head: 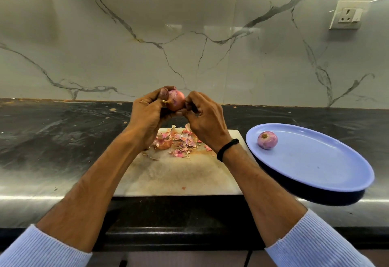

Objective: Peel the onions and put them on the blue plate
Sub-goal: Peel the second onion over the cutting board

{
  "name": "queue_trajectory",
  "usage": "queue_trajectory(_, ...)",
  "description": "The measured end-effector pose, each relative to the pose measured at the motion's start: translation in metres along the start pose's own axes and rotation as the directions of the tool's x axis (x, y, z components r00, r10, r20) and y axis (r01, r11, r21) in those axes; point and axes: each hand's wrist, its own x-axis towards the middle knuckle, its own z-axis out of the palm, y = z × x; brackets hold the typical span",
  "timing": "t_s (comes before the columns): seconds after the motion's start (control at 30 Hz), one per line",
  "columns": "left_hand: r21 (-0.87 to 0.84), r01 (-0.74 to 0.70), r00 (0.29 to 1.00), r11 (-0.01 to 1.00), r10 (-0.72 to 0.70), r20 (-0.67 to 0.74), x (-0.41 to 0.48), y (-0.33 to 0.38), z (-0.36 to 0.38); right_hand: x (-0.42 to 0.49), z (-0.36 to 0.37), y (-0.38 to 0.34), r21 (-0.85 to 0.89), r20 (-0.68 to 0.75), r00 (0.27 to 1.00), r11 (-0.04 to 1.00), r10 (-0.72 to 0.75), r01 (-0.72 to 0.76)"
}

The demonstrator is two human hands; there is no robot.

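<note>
- Marble, white with grey veins, faces the wall (189,35) behind everything.
- Dark polished stone forms the bench (52,140), which carries the board and the plate.
- The pale, stained cutting board (179,178) lies mid-bench, directly under the forearms.
- The blue plate (315,167) sits just right of the board, mostly bare.
- The step in hand looks like stripping the dry skin from a second onion. It should go best if one of the hands turns the bulb while the other lifts the skin at the end and pulls in long strips over the board (so scraps fall there, not on the plate).
- The left hand (147,113) is curled round the onion from the left, thumb up over its top, gripping it.
- The right hand (205,117) has its fingers bunched tight, pinching at the onion's right end. Whether it has skin between the fingertips is hidden.
- The onion (176,101) is held between both hands, raised above the board's far end, with pinkish-tan skin on the side that shows.
- A peeled onion (267,140) rests on the plate near its far-left rim.
- Peel scraps (181,142), pink and tan, are heaped on the board's far end.
</note>
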Motion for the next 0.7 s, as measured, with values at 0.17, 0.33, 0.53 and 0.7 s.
queue_trajectory(0.17,0.057,-0.014,1.0,0.998,0.015,-0.006,0.0009,-0.0029,-0.0011,0.0012,0.0003,-0.0021,0.07,0.04,0.999,0.997,0.033,-0.036)
queue_trajectory(0.33,0.091,-0.018,1.0,0.996,0.016,0.024,0.0004,-0.003,-0.0015,0.002,-0.0017,-0.0002,0.086,0.078,0.997,0.996,0.008,-0.015)
queue_trajectory(0.53,0.114,-0.047,0.998,0.992,0.041,0.056,-0.0014,-0.004,-0.0021,0.0006,-0.0018,0.0018,0.023,0.089,0.996,1.0,-0.022,0.02)
queue_trajectory(0.7,0.149,-0.04,0.998,0.988,0.033,0.048,-0.0008,-0.0048,-0.002,0.0,-0.0038,0.0002,-0.006,0.074,0.996,0.999,-0.044,0.045)
